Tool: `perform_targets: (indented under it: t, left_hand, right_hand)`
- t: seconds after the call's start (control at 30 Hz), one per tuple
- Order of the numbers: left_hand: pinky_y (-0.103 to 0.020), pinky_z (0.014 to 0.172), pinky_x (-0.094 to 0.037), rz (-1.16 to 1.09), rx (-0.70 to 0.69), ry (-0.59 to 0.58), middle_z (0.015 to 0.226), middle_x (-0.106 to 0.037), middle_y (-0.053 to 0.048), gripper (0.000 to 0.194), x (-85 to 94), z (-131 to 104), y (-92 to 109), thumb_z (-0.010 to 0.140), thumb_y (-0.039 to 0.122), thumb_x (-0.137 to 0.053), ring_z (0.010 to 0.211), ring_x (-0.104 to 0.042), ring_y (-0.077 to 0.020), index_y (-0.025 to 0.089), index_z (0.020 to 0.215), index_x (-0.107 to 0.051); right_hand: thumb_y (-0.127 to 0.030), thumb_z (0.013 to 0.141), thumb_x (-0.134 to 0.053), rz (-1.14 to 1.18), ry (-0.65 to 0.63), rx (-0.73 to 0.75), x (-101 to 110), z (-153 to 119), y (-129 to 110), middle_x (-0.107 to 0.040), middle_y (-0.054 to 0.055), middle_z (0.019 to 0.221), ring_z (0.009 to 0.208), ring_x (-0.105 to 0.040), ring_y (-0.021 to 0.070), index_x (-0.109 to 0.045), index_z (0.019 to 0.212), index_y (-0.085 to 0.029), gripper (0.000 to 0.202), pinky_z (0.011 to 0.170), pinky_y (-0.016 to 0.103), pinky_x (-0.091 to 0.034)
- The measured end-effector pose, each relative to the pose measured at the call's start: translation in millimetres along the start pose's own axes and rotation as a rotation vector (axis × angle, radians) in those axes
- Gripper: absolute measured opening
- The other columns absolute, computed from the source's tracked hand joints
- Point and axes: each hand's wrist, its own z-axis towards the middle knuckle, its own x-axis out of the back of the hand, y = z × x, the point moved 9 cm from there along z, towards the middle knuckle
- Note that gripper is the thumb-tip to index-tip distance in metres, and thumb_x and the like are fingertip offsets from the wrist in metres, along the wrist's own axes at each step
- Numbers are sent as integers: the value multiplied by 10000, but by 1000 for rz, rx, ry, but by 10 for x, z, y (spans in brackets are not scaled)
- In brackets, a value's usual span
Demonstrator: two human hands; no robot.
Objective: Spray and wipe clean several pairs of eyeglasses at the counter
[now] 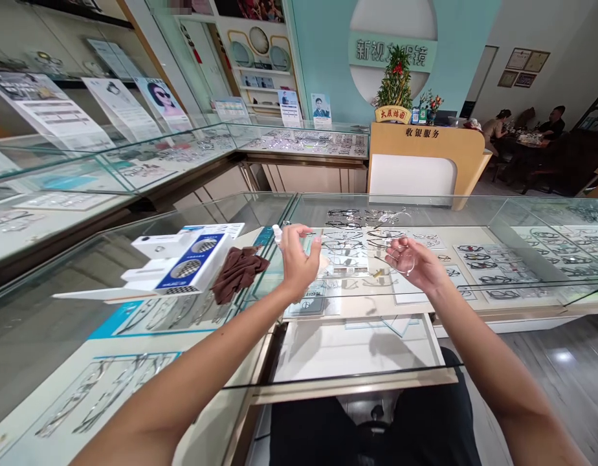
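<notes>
My left hand (299, 255) is raised over the glass counter, its thumb apart from its curved fingers. Just left of its knuckles shows a small white nozzle or cap (278, 234), partly hidden; whether the hand touches it is unclear. Thin-rimmed eyeglasses (409, 266) are pinched in the fingers of my right hand (418, 262), over the counter's front part. The glasses look nearly clear against the display below. Left of my left hand lies a crumpled brown cloth (238, 273) on the glass, beside a white and blue cardboard box (195, 262).
Beneath the glass counter (260, 217), several eyeglass frames (345, 223) lie in rows. An open white drawer (357, 353) juts out in front of my lap. A wooden cashier desk (428, 162) stands beyond, with people seated at a table (525, 139) at the far right.
</notes>
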Motion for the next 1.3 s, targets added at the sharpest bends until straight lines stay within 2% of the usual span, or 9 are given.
perform_targets:
  t: [0.13, 0.3, 0.53, 0.67, 0.77, 0.87, 1.0, 1.13, 1.3]
  left_hand:
    - [-523, 1221, -365, 135, 85, 198, 1298, -513, -149, 444, 213, 110, -253, 808, 237, -715, 1325, -501, -326, 221, 1154, -438]
    - [-547, 1221, -367, 233, 440, 202, 1404, -509, -165, 627, 253, 123, -772, 779, 199, -783, 1384, -507, -348, 220, 1263, -385]
    - [-544, 1128, -444, 305, 704, -85, 1182, -689, -131, 324, 41, -19, -1119, 948, 250, -633, 1177, -692, -350, 224, 1195, -426]
    - [-548, 1111, -436, 287, 696, -91, 1091, -677, -111, 180, 33, -24, -1122, 981, 288, -578, 1155, -681, -358, 246, 1084, -437]
    - [-429, 978, -495, 49, 594, -63, 1017, -623, -56, 194, -23, 53, -951, 979, 349, -594, 994, -650, -263, 262, 1035, -430]
    - [-299, 752, -480, -316, 521, -158, 945, -567, -11, 311, -189, 96, -618, 915, 464, -683, 837, -570, -177, 264, 1006, -463]
    - [-246, 534, -355, -808, 607, -533, 767, -516, 6, 473, -512, -56, -14, 815, 655, -728, 670, -497, -152, 240, 866, -508]
    - [-272, 469, -330, -1092, 678, -950, 582, -418, 11, 799, -644, -306, 534, 750, 1019, -508, 536, -456, -152, 228, 652, -459]
    - [-314, 440, -298, -1081, 679, -1121, 426, -234, 38, 874, -630, -404, 640, 710, 1120, -206, 412, -303, -128, 273, 520, -309]
  right_hand:
    - [-385, 626, -1043, 21, 69, 82, 72, -9, -167, -791, -33, 916, 909, -736, 146, -748, 743, -260, 340, 887, 286, -606]
    - [-401, 588, -1059, -5, 141, 144, 196, 8, -238, -805, -40, 898, 915, -745, 157, -725, 733, -274, 386, 927, 314, -605]
    - [-457, 605, -1043, -124, 182, 215, 230, 29, -235, -797, -13, 890, 940, -734, 169, -696, 714, -269, 410, 997, 335, -580]
    - [-489, 601, -1035, -155, 203, 243, 229, 46, -218, -792, -13, 889, 974, -737, 191, -688, 725, -279, 424, 1055, 378, -560]
    - [-516, 629, -1016, -198, 198, 244, 198, 47, -198, -787, -10, 891, 1014, -737, 200, -680, 717, -279, 421, 1118, 402, -529]
    - [-535, 636, -1010, -234, 191, 227, 146, 44, -142, -780, -15, 877, 1010, -736, 201, -690, 710, -280, 415, 1159, 417, -500]
    - [-566, 591, -1028, -265, 182, 181, 59, 38, -11, -786, -18, 844, 969, -727, 205, -719, 705, -286, 432, 1151, 422, -486]
    - [-600, 593, -1018, -310, 156, 149, -23, 25, 79, -792, -11, 833, 944, -710, 210, -725, 708, -284, 447, 1132, 428, -478]
    - [-598, 607, -1009, -330, 134, 127, -51, 19, 125, -785, -10, 823, 940, -705, 211, -725, 706, -277, 440, 1108, 420, -481]
